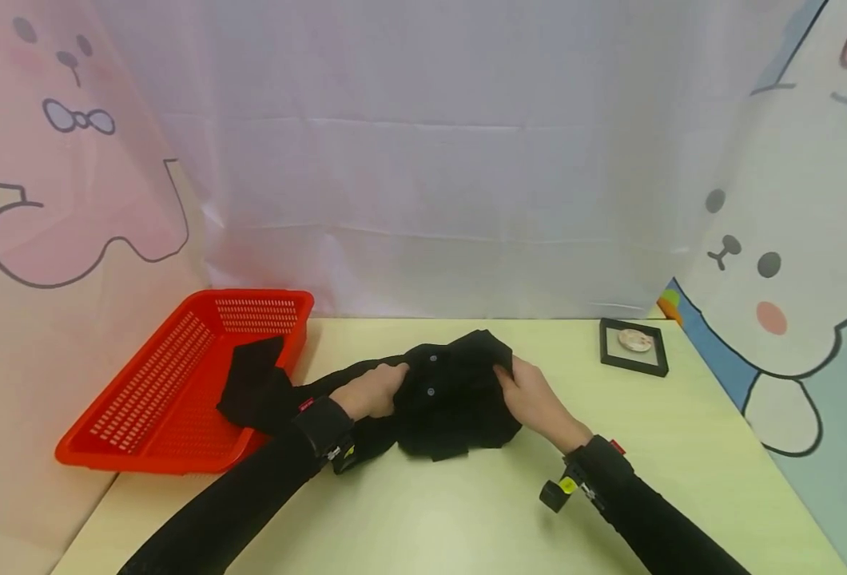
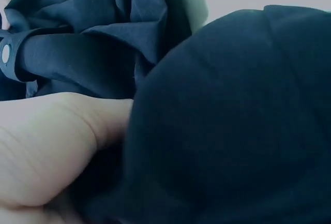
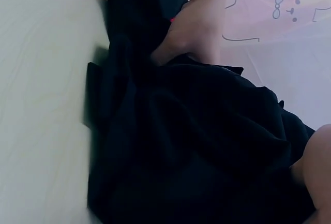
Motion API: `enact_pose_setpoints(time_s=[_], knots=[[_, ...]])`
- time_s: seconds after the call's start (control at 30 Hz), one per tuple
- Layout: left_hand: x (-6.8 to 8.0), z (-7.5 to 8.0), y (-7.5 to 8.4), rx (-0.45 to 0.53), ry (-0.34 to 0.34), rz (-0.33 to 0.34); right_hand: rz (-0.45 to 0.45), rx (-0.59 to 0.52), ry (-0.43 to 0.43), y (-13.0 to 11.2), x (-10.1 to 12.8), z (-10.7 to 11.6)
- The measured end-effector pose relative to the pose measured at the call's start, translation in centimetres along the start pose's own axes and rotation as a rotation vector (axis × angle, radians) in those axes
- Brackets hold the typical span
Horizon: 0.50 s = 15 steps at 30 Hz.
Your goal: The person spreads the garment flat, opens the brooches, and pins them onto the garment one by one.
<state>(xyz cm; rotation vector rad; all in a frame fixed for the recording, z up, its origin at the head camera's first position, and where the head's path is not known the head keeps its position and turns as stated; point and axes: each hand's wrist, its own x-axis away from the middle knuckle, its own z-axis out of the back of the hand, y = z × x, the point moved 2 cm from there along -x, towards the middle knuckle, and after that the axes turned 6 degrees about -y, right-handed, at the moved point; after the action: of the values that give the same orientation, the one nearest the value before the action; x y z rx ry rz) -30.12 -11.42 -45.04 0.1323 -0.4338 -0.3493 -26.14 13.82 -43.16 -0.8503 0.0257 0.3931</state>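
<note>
A crumpled black buttoned garment [image 1: 459, 399] is stretched between both hands above the table, two round buttons showing on its front. My left hand [image 1: 373, 390] grips a fold near its middle; in the left wrist view the thumb [image 2: 57, 136] presses on dark cloth that covers the fingertips. At the right end my right hand [image 1: 534, 403] pinches the garment's edge between thumb and fingers. Part of that hand [image 3: 318, 157] shows at the right wrist view's edge. The garment's left portion [image 1: 251, 383] trails over the rim of the red basket [image 1: 297, 335].
The basket stands at the table's left side, against the curtain. A small black-framed tray [image 1: 632, 366] holding a round pale item [image 1: 635, 340] lies at the back right. Printed curtains [image 1: 423, 184] bound the pale table [image 1: 409, 519] at the back and sides.
</note>
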Motion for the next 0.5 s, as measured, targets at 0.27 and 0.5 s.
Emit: enact_pose_setpoints(time_s=[0.27,0.5], knots=[[-0.4,1.4,2.6,0.076,0.057,-0.180,-0.034,-0.015,0.071,-0.1,0.4,2.8],[-1.2,2.2,6.2,0.193,0.136,-0.352,-0.044,0.015,0.143,-0.6,0.6,5.6]])
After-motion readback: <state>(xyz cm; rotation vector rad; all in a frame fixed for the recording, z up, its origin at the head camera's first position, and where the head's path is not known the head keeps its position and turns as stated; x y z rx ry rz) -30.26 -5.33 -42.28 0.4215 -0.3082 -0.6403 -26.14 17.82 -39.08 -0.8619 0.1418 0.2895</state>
